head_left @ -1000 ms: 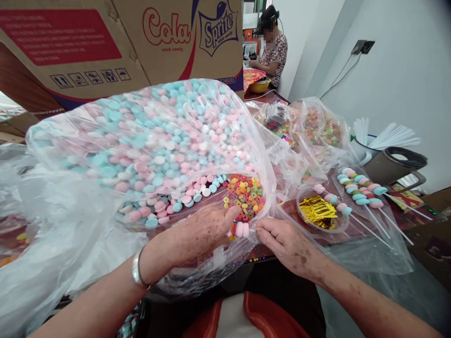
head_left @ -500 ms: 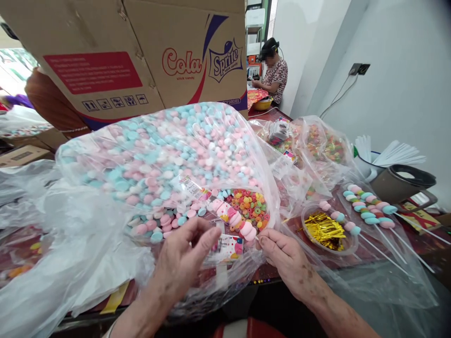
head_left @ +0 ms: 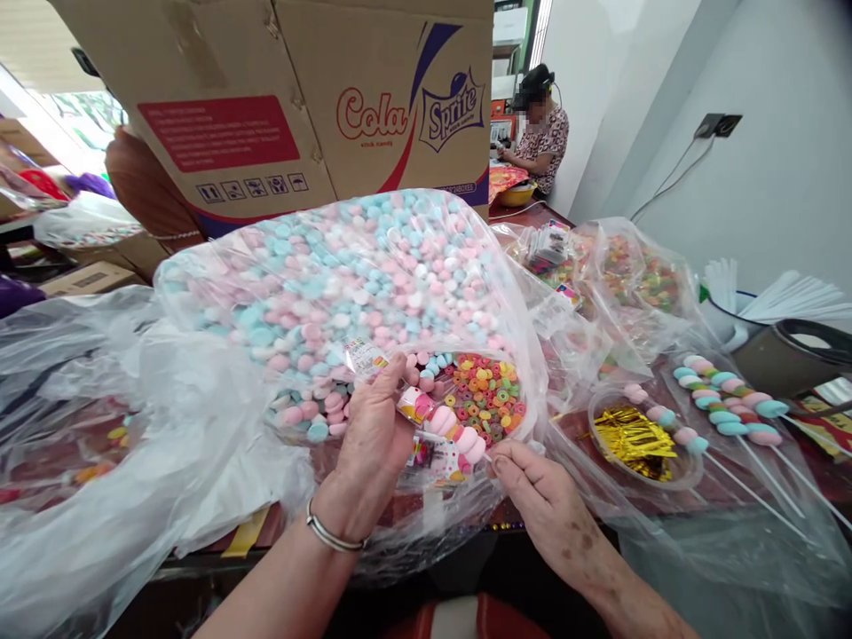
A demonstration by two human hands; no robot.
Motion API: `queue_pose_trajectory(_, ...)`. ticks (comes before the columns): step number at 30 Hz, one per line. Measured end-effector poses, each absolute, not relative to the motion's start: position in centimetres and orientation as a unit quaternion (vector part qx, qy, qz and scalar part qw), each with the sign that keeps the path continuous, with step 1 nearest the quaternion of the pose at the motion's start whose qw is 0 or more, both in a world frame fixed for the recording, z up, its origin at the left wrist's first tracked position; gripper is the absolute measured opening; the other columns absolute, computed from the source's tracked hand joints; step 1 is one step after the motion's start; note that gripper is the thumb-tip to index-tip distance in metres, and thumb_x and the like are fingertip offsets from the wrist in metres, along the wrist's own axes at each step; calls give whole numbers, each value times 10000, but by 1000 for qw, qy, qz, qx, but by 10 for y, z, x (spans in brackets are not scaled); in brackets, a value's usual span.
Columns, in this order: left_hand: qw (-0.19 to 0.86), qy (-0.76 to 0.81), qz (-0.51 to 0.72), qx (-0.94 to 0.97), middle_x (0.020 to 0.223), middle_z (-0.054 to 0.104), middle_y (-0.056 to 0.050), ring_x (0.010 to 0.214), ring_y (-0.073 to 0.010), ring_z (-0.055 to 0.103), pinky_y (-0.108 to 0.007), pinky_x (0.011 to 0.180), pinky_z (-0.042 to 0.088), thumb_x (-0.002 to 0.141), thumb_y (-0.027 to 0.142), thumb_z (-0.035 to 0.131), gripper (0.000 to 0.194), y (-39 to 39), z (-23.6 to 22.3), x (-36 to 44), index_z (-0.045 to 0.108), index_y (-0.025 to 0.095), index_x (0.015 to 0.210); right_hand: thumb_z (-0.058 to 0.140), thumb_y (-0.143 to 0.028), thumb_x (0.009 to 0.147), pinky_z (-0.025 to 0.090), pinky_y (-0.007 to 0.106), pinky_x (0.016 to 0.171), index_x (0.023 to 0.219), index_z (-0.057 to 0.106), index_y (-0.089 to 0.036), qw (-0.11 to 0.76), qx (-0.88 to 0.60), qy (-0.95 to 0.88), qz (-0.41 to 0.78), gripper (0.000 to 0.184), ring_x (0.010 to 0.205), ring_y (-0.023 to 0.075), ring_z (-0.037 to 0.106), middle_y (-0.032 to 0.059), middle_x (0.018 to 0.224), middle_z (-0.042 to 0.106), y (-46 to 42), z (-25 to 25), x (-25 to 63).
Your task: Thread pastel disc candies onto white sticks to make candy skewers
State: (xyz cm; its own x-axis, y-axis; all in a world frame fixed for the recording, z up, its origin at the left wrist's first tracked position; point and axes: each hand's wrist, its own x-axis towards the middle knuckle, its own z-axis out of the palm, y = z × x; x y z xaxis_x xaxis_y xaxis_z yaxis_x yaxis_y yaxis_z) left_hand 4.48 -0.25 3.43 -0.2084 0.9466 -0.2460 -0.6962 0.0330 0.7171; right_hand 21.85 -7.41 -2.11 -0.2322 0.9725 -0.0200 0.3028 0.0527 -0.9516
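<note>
My left hand [head_left: 373,435] grips a small clear printed wrapper [head_left: 426,444] at its top edge. My right hand [head_left: 539,484] pinches the thin stick of a candy skewer [head_left: 456,430] whose pink and white discs lie inside that wrapper. Both hands hover over the open mouth of a big clear bag [head_left: 346,284] full of pink, blue and white candy discs. A heap of small coloured ring candies [head_left: 489,395] lies just behind the wrapper.
A shallow clear bowl of gold twist ties [head_left: 629,435] sits to the right, with finished candy skewers [head_left: 722,404] on plastic beyond it. A cup of white sticks [head_left: 738,306] and a dark pot [head_left: 802,355] stand far right. A Cola/Sprite carton [head_left: 319,98] looms behind. Another person [head_left: 542,133] sits at the far table.
My left hand left the ring candies, took up the printed wrapper and raised it. The skewer in my right hand has slid into the wrapper. The view shifted left.
</note>
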Motion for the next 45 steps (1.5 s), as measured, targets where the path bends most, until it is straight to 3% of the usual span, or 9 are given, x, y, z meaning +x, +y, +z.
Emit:
queue_pose_trajectory(12,586,388,694,158,578,579,68,502,-89,568,-219,544,489,671,276,857,296,-2,23,65,593,157,730,442,-80,933,382,299,633,829,617,-176,402,-470,-785,-41,225,616,176,579,45,662,638,-81,-34,202)
queue_pose_trajectory(15,588,385,689,175,567,562,75,496,-85,553,-222,546,488,666,304,862,326,-5,19,70,571,165,704,418,-127,950,365,288,594,811,597,-180,421,-482,-766,53,233,583,161,539,29,633,602,-80,-33,203)
queue_pose_trajectory(20,610,386,663,197,574,579,50,522,-89,558,-213,538,479,680,314,846,319,-12,16,75,572,153,656,416,-384,978,278,233,489,747,506,-192,412,-499,-569,508,314,526,101,358,-41,597,417,-75,-33,202)
queue_pose_trajectory(24,633,379,646,194,594,598,46,519,-103,575,-213,503,456,680,309,839,296,-17,14,81,584,158,694,531,-505,900,173,213,444,748,472,-196,444,-440,-381,682,350,488,70,209,-86,574,296,-74,-36,190)
queue_pose_trajectory(26,634,380,644,197,615,615,38,553,-117,607,-219,525,470,674,329,840,293,-24,12,87,609,156,723,550,-522,888,166,212,443,754,489,-193,455,-441,-370,679,361,486,68,209,-86,575,304,-71,-36,185)
queue_pose_trajectory(31,649,387,623,202,702,699,-11,687,-156,672,-267,689,537,692,353,831,267,-40,4,97,660,154,744,500,-485,922,379,240,589,785,559,-195,477,-473,-494,552,326,640,126,431,-12,720,507,-60,-29,185)
queue_pose_trajectory(36,610,398,662,175,783,737,-52,738,-181,694,-292,708,563,693,370,829,291,-14,18,71,697,130,793,419,-463,964,317,234,542,757,527,-187,422,-496,-564,508,362,595,116,392,-34,641,438,-60,-26,194)
queue_pose_trajectory(40,602,383,684,152,618,660,5,569,-136,646,-272,616,567,666,206,835,218,15,34,51,632,129,682,383,-414,990,316,226,522,855,571,-183,403,-484,-603,488,327,567,112,400,-41,629,445,-64,-24,198)
queue_pose_trajectory(45,596,361,705,133,553,582,44,486,-75,563,-220,578,553,701,167,812,232,25,37,49,586,133,656,365,-287,991,373,238,565,882,596,-173,379,-502,-726,278,280,595,137,544,16,676,596,-69,-25,203)
